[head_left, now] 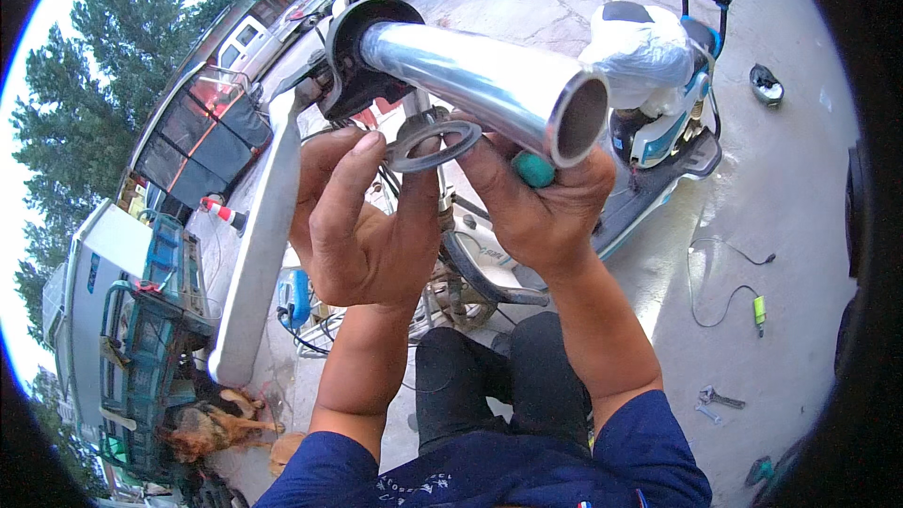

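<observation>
A thin grey metal ring (435,162) is pinched up in front of me, its hole facing upward at a slant. My left hand (362,216) grips its left side between thumb and finger. The thumb of my right hand (546,207) presses its right edge, while the other fingers curl beneath a shiny metal tube (470,71). A small teal-green lump (533,169) shows at my right hand; what it is I cannot tell. The tube's open end points right, and its far end meets a black flared collar (376,19). Beside my left hand slopes a long grey metal leg (254,245).
A blue and white scooter (668,122) with a plastic-wrapped load stands at the right. On the concrete lie a cable with a yellow-green end (759,310), a wrench (722,398) and a black bowl-shaped thing (766,85). A dog (212,428) rests lower left by a blue cart (141,357).
</observation>
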### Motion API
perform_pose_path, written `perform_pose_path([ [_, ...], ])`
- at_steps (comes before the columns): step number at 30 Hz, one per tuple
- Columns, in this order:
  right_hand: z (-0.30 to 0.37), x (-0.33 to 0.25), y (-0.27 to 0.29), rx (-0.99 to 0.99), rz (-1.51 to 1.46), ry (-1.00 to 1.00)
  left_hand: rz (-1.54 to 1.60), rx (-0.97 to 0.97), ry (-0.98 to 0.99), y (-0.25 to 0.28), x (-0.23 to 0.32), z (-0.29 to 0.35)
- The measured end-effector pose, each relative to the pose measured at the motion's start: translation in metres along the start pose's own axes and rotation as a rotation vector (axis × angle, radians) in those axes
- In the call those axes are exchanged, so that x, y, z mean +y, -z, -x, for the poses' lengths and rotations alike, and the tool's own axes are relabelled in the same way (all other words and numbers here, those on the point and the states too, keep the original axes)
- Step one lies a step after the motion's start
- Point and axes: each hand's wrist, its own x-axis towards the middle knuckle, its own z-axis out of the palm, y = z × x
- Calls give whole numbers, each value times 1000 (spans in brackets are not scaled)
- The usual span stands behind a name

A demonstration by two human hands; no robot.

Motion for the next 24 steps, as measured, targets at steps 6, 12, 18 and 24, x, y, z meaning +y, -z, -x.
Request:
perform_pose_path([
  [6,0,-7,6,-5,-8,-83,8,20,65,-7,12,-1],
  [12,11,-40,28,-22,28,-130,15,-152,146,11,47,-10],
  [18,-6,-83,32,-13,157,-12,207,-157,199,19,72,-30],
  [24,-25,-94,29,8,99,-211,373,94,335,-14,82,-36],
])
